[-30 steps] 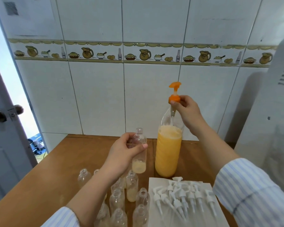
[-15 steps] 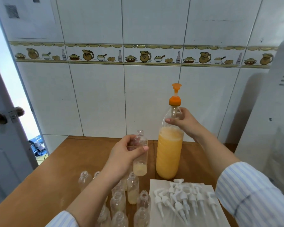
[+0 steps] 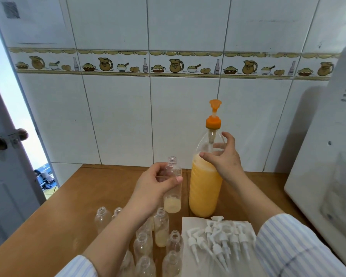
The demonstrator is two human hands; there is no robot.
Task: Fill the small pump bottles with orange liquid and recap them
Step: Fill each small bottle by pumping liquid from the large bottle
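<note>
A big clear bottle (image 3: 205, 188) of orange liquid stands upright on the wooden table (image 3: 108, 188), topped by an orange pump head (image 3: 213, 116). My right hand (image 3: 224, 156) wraps around its shoulder, fingers partly spread against the plastic. My left hand (image 3: 158, 182) holds a small uncapped clear bottle (image 3: 173, 188) upright just left of the big one; a little pale orange liquid sits in its bottom. Several small uncapped bottles (image 3: 146, 244) stand below my left arm, one (image 3: 161, 228) about half full.
Several white pump caps (image 3: 218, 240) lie on a white sheet (image 3: 190, 222) at the front right. A large white appliance (image 3: 328, 176) stands at the right. The tiled wall is behind the table, and a grey door (image 3: 2, 156) hangs ajar at the left.
My right hand has slid from the orange pump head down to the big bottle's shoulder. The pump head has turned its spout away. My left hand and the small bottle have barely moved.
</note>
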